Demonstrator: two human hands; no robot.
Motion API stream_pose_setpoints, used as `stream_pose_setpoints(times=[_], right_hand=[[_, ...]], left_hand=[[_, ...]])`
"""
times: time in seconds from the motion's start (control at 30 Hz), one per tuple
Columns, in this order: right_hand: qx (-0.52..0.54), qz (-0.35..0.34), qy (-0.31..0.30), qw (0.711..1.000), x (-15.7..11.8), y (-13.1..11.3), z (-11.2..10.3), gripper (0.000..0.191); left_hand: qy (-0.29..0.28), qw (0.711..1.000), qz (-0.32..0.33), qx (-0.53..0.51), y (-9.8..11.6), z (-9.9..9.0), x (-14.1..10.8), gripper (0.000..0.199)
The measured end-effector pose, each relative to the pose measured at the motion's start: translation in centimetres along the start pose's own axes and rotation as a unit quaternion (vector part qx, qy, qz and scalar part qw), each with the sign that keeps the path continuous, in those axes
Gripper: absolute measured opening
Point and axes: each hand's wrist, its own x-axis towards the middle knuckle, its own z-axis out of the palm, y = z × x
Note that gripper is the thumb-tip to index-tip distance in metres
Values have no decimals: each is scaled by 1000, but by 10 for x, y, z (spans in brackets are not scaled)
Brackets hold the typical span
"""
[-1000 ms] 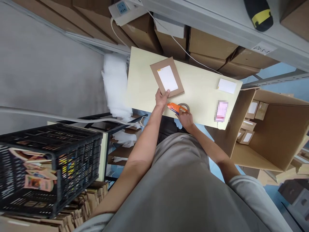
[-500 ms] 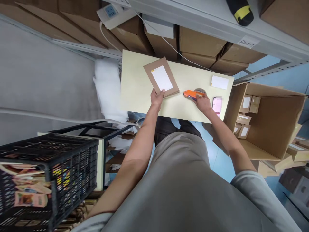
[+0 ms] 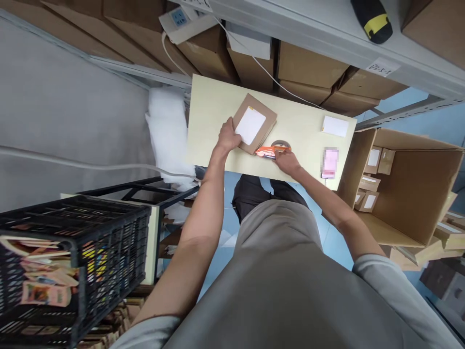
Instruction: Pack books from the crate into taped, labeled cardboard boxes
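A flat brown box (image 3: 268, 116) is held at a slant near the middle of the table (image 3: 209, 109), a little above the centre of the frame. Its left edge is gripped by the left hand (image 3: 228, 135), and a white label (image 3: 250, 125) is shown on its upward face, with the thumb laid near the label's lower left edge.

An orange tape dispenser (image 3: 267, 151) is clasped in the right hand (image 3: 288, 162), with a roll of tape (image 3: 281, 143) seen just above the fingers. The dispenser's front end is held right at the lower corner of the box; whether the two are touching cannot be told. The hands are kept apart, with the box and the dispenser between them.

At the table's right end, a small white-topped box (image 3: 334, 126) is placed above a phone (image 3: 330, 162), whose screen is blurred. In the right of the frame, small labelled boxes (image 3: 373, 160) are stacked inside a large open carton (image 3: 410, 194). A black crate (image 3: 112, 257) is seen at the lower left, and a power strip (image 3: 187, 24) at the upper left.
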Motion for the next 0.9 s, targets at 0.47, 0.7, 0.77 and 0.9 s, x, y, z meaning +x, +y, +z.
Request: stream_pose_setpoints(times=[0.47, 0.7, 0.77, 0.9], right_hand=[[20, -11, -57, 998, -10, -99, 21, 54], [28, 42, -83, 995, -79, -30, 37, 55], [19, 71, -87, 993, -100, 3, 37, 50], [-15, 105, -82, 991, -110, 58, 24, 49]], left_hand=[[106, 987, 124, 3, 42, 44, -77, 69], [95, 989, 116, -1, 38, 43, -76, 70], [96, 989, 112, -6, 39, 44, -75, 70], [91, 988, 120, -12, 39, 44, -74, 68]])
